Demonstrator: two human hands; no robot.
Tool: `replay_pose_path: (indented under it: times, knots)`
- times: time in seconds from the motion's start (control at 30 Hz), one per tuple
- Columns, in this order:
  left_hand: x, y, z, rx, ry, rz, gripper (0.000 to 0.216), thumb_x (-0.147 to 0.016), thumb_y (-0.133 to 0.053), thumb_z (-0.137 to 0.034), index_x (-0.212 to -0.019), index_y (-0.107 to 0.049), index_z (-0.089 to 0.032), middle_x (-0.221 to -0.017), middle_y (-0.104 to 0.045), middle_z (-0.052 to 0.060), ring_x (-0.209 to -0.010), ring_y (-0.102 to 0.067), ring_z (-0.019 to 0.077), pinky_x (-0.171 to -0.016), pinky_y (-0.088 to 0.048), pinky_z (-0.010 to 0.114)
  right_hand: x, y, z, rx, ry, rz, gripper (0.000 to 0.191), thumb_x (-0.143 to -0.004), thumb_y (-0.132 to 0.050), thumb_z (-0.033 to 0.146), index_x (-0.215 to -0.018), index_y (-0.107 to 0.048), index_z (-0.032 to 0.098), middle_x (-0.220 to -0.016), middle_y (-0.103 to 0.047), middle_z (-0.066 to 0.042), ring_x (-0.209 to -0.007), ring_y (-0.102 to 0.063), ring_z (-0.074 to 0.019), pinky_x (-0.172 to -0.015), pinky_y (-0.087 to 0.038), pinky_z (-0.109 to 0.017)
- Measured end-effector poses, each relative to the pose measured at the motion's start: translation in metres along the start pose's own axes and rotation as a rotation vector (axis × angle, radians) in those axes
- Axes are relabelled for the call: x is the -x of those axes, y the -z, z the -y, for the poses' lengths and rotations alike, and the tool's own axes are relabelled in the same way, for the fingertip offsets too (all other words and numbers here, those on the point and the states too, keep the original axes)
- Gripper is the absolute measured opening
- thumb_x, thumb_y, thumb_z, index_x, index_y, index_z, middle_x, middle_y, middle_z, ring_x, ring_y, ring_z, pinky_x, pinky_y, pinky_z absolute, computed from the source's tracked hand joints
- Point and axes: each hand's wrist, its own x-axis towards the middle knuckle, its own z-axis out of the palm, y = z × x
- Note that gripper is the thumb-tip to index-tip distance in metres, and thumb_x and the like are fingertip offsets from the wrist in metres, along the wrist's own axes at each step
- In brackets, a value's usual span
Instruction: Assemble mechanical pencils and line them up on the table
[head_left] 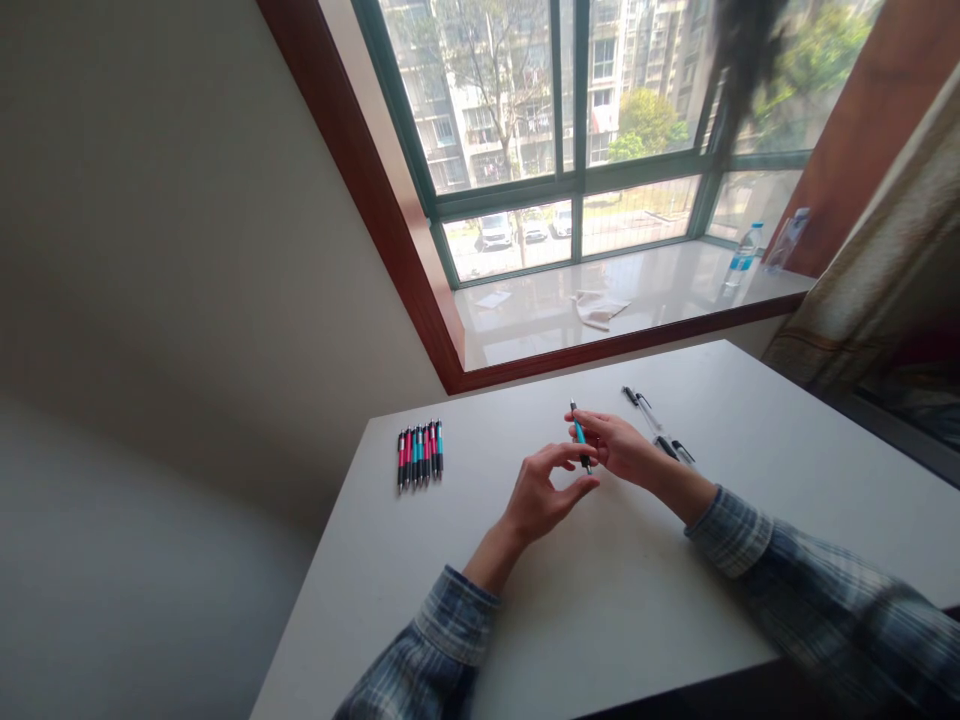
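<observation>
My right hand [626, 447] holds a teal pen [579, 432] with black ends, tilted upright over the middle of the white table [600, 590]. My left hand [544, 495] hovers just below it, thumb and forefinger curled apart close to the pen's lower tip, holding nothing. A row of several pink and teal pens [420, 452] lies side by side at the table's far left. Two clear pens with black clips [656, 425] lie on the table behind my right wrist.
A glossy window sill [622, 300] runs behind the table, with a crumpled white cloth [598, 309] and a water bottle [742, 255] on it. A curtain [877, 270] hangs at the right. A plain wall is on the left.
</observation>
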Motion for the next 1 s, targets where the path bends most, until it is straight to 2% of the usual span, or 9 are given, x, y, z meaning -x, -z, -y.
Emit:
replay_pose_path:
  times: [0.13, 0.3, 0.4, 0.5, 0.6, 0.73, 0.83, 0.9, 1.0]
  knots:
    - [-0.003, 0.005, 0.002, -0.164, -0.091, -0.062, 0.044, -0.085, -0.073, -0.024, -0.129, -0.066, -0.027, -0.110, -0.072, 0.007, -0.100, -0.064, 0.0216, -0.091, -0.055, 0.038, 0.004, -0.003, -0.001, -0.007, -0.002, -0.024, 0.035, -0.076, -0.084, 0.042, -0.100, -0.072, 0.020, -0.080, -0.068, -0.002, -0.069, -0.062, -0.0125, -0.060, -0.050, -0.022]
    - [-0.005, 0.009, 0.005, -0.243, -0.162, -0.146, 0.013, -0.089, -0.071, -0.027, -0.101, -0.077, -0.027, -0.098, -0.072, 0.006, -0.097, -0.064, 0.0220, -0.090, -0.053, 0.039, 0.010, -0.014, -0.008, 0.195, 0.012, 0.075, 0.043, -0.078, -0.081, 0.047, -0.110, -0.069, 0.021, -0.079, -0.071, -0.002, -0.069, -0.065, -0.0142, -0.062, -0.049, -0.024]
    - [-0.006, 0.014, 0.005, -0.166, -0.080, -0.302, 0.010, -0.091, -0.069, -0.029, -0.096, -0.076, -0.024, -0.093, -0.072, 0.006, -0.088, -0.065, 0.0197, -0.082, -0.054, 0.035, 0.011, -0.018, -0.014, 0.371, 0.098, 0.184, 0.041, -0.086, -0.069, 0.056, -0.101, -0.072, 0.018, -0.078, -0.072, -0.004, -0.070, -0.067, -0.0153, -0.067, -0.050, -0.027]
    - [-0.010, 0.020, 0.009, 0.022, 0.073, -0.495, 0.018, -0.089, -0.070, -0.036, -0.095, -0.074, -0.020, -0.091, -0.073, 0.005, -0.082, -0.067, 0.0180, -0.077, -0.055, 0.032, 0.011, -0.020, -0.018, 0.559, 0.231, 0.215, 0.043, -0.089, -0.064, 0.055, -0.112, -0.072, 0.020, -0.083, -0.074, -0.005, -0.071, -0.065, -0.0161, -0.069, -0.051, -0.030]
    - [-0.013, 0.022, 0.018, 0.168, 0.187, -0.599, 0.026, -0.087, -0.072, -0.042, -0.093, -0.072, -0.017, -0.082, -0.071, 0.004, -0.073, -0.064, 0.0154, -0.071, -0.053, 0.029, 0.012, -0.022, -0.023, 0.760, 0.351, 0.157, 0.038, -0.087, -0.070, 0.048, -0.117, -0.074, 0.025, -0.080, -0.072, -0.002, -0.070, -0.061, -0.0157, -0.070, -0.049, -0.030]
    - [-0.013, 0.023, 0.026, 0.143, 0.252, -0.616, 0.031, -0.087, -0.070, -0.047, -0.092, -0.068, -0.017, -0.081, -0.067, 0.003, -0.072, -0.060, 0.0143, -0.068, -0.050, 0.027, 0.010, -0.024, -0.030, 0.867, 0.473, 0.035, 0.024, -0.084, -0.073, 0.045, -0.095, -0.081, 0.025, -0.087, -0.070, -0.004, -0.072, -0.062, -0.0167, -0.070, -0.051, -0.031]
    - [-0.011, 0.025, 0.024, 0.024, 0.265, -0.757, 0.031, -0.089, -0.067, -0.048, -0.101, -0.060, -0.020, -0.100, -0.065, 0.005, -0.085, -0.061, 0.0163, -0.071, -0.051, 0.027, 0.004, -0.029, -0.032, 0.851, 0.471, -0.005, 0.021, -0.086, -0.070, 0.041, -0.096, -0.079, 0.025, -0.088, -0.073, -0.005, -0.075, -0.066, -0.0188, -0.074, -0.053, -0.033]
    - [-0.007, 0.025, 0.020, -0.119, 0.243, -0.839, 0.025, -0.092, -0.062, -0.045, -0.095, -0.055, -0.021, -0.093, -0.061, 0.003, -0.083, -0.059, 0.0160, -0.072, -0.048, 0.028, 0.000, -0.037, -0.032, 0.845, 0.449, -0.037, 0.024, -0.085, -0.070, 0.038, -0.104, -0.075, 0.025, -0.083, -0.074, -0.003, -0.073, -0.067, -0.0193, -0.074, -0.053, -0.033]
    - [-0.001, 0.020, 0.009, -0.312, 0.118, -0.750, 0.025, -0.096, -0.055, -0.036, -0.077, -0.047, -0.022, -0.072, -0.051, -0.001, -0.070, -0.050, 0.0154, -0.068, -0.043, 0.029, -0.008, -0.052, -0.031, 0.833, 0.411, -0.073, 0.028, -0.081, -0.071, 0.034, -0.107, -0.066, 0.024, -0.075, -0.073, -0.001, -0.067, -0.065, -0.0189, -0.067, -0.049, -0.031]
